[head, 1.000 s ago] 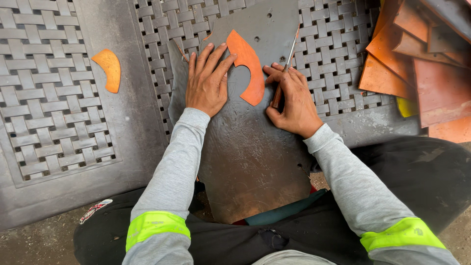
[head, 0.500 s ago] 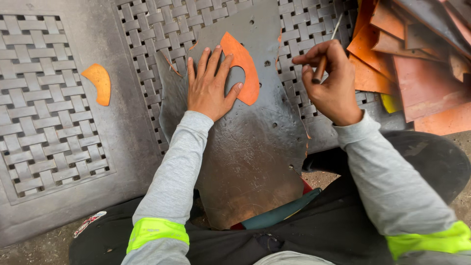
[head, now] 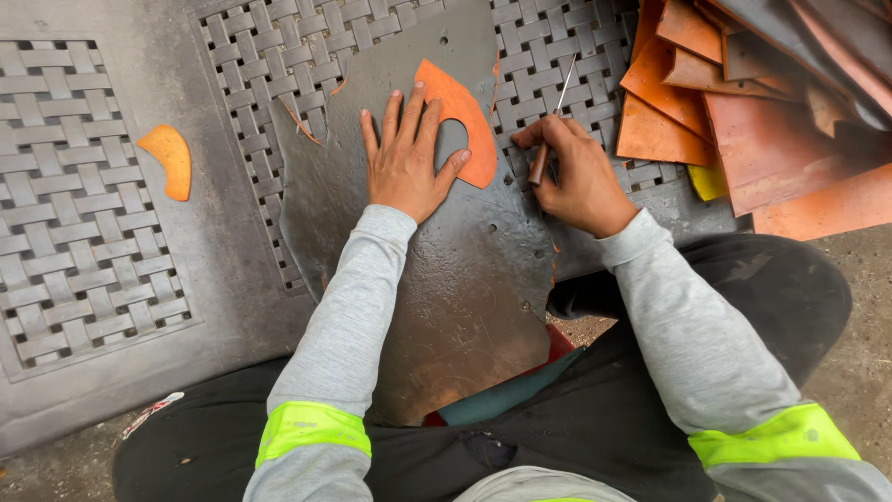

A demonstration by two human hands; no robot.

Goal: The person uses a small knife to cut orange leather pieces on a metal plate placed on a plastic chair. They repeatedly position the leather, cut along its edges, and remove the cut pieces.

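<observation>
The left hand [head: 405, 158] lies flat at the upper middle of the frame, fingers spread, palm pressed down on an orange curved template [head: 462, 116] whose arc shows past the fingertips and beside the thumb. The template rests on a dark leather sheet [head: 446, 288] that runs from the top centre of the frame down to the person's lap. Just right of the template, the right hand [head: 578, 177] is closed in a pinch around a thin awl-like tool [head: 550, 125] with a brown handle and a slim metal shaft; the shaft points up toward the top of the frame, over the sheet's right edge and the mat behind it. The 2 hands sit near each other, with the template's right limb between them.

Under the sheet lies a grey rubber mat [head: 84, 242] with 2 woven-pattern panels, on gritty ground. A second orange curved piece [head: 168, 160] lies on the mat at the upper left, well apart from the hands. At the upper right is a loose stack of orange-brown leather sheets [head: 762, 121].

The template is bright orange, crescent-like with a rounded inner cutout. The dark sheet is scuffed, glossy and irregular in outline, with small punched holes near its right edge
</observation>
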